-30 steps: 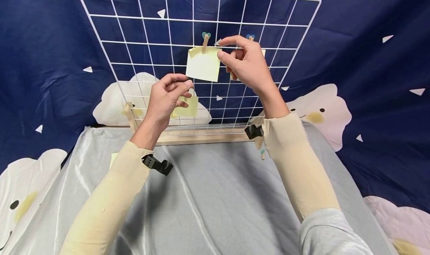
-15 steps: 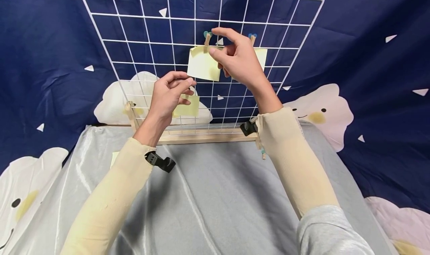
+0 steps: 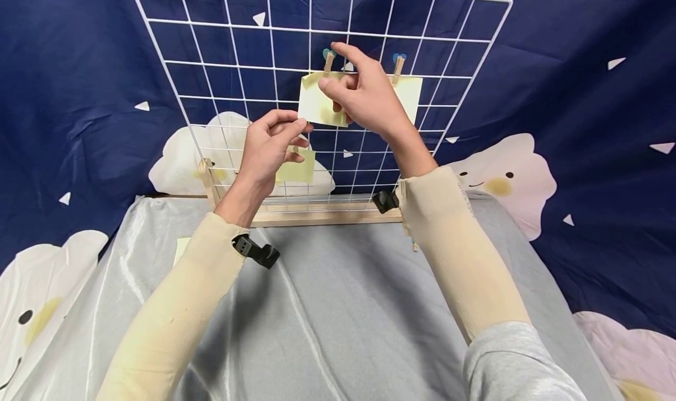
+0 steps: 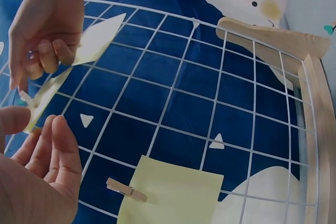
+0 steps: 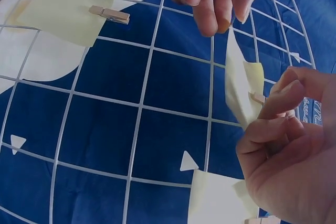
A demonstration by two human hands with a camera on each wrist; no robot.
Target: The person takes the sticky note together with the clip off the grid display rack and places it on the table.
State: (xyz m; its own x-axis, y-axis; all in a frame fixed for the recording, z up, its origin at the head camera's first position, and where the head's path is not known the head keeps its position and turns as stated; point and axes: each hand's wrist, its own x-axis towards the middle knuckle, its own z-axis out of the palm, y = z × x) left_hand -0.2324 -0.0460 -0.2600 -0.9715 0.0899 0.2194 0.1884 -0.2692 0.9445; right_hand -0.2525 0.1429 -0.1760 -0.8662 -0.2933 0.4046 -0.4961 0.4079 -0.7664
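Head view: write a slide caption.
Left hand and right hand at a yellow sticky note clothespinned to a white wire grid.

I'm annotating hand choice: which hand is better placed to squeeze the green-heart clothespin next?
I'd judge the right hand: it is beside the green-heart clothespin and seems to hold nothing. The left hand, lower, appears to pinch the bottom-left corner of that clothespin's note.

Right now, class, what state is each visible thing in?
Wire grid panel: upright
Upper middle sticky note: clipped
Green heart clothespin: clamped
Upper right sticky note: clipped
Blue heart clothespin: clamped
Lower sticky note: clipped
Lower clothespin: clamped
Tabletop sticky note: mostly hidden
Tabletop clothespin: partly hidden
Left hand: pinching upper middle sticky note's corner
Right hand: thumb and forefinger apart
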